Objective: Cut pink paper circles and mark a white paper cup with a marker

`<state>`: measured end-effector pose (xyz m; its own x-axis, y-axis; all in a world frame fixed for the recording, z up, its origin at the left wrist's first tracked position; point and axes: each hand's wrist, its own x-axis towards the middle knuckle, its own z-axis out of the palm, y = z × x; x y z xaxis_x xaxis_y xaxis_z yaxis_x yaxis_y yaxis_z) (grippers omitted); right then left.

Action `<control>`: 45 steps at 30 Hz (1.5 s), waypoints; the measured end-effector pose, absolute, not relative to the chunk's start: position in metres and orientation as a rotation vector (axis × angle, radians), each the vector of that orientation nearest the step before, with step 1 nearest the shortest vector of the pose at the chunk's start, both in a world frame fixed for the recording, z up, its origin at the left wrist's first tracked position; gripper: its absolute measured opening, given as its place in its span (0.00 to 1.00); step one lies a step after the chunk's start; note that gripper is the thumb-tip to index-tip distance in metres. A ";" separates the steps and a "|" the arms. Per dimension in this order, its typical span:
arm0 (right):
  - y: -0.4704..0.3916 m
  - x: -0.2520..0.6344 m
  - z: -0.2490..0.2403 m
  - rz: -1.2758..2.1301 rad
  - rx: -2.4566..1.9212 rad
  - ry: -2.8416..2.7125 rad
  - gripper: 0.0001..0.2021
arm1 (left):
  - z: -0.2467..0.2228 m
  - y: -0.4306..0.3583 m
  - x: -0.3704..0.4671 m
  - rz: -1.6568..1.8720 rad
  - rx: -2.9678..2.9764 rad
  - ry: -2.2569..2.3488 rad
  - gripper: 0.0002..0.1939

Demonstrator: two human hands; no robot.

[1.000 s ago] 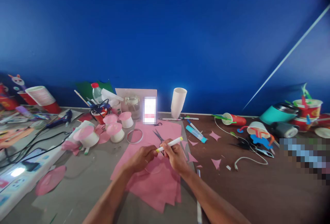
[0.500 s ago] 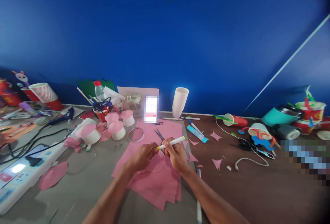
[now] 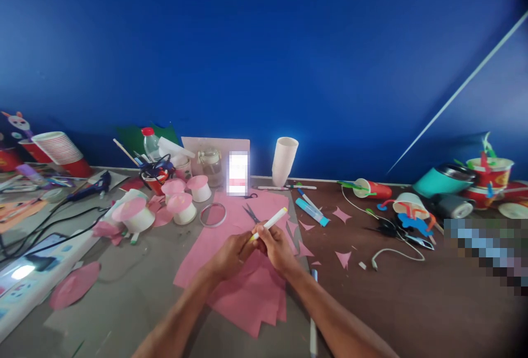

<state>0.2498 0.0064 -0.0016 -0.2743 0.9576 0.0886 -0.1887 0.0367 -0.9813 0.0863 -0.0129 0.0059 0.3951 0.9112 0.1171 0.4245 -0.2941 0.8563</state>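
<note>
A white marker with yellow ends slants up to the right between my hands, over the pink paper. My right hand is closed around its middle, thumb on top. At its lower left end, the fingers of my left hand are closed on the marker too. Below both hands lie stacked pink paper sheets. Just beyond my fingers, scissors rest on the paper, their handles partly hidden. A ring, perhaps a tape roll, lies left of the scissors.
White paper cups with pink tops stand to the left, near a power strip. A stack of white cups is by the blue wall. Pink scraps and a blue glue tube lie right. A lit phone stands behind.
The marker has tilted more steeply, its right end rising. My hands have drawn closer together over the paper. The whole view has shifted slightly.
</note>
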 end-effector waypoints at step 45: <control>-0.001 0.265 -0.041 1.172 -1.027 -1.573 0.22 | -0.028 0.015 0.026 0.798 2.015 1.371 0.11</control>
<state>0.2647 -0.0010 -0.0408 -0.2555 0.9507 0.1756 0.1039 0.2076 -0.9727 0.0260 0.0153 -0.0283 0.2967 0.9418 0.1578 0.6023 -0.3128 0.7345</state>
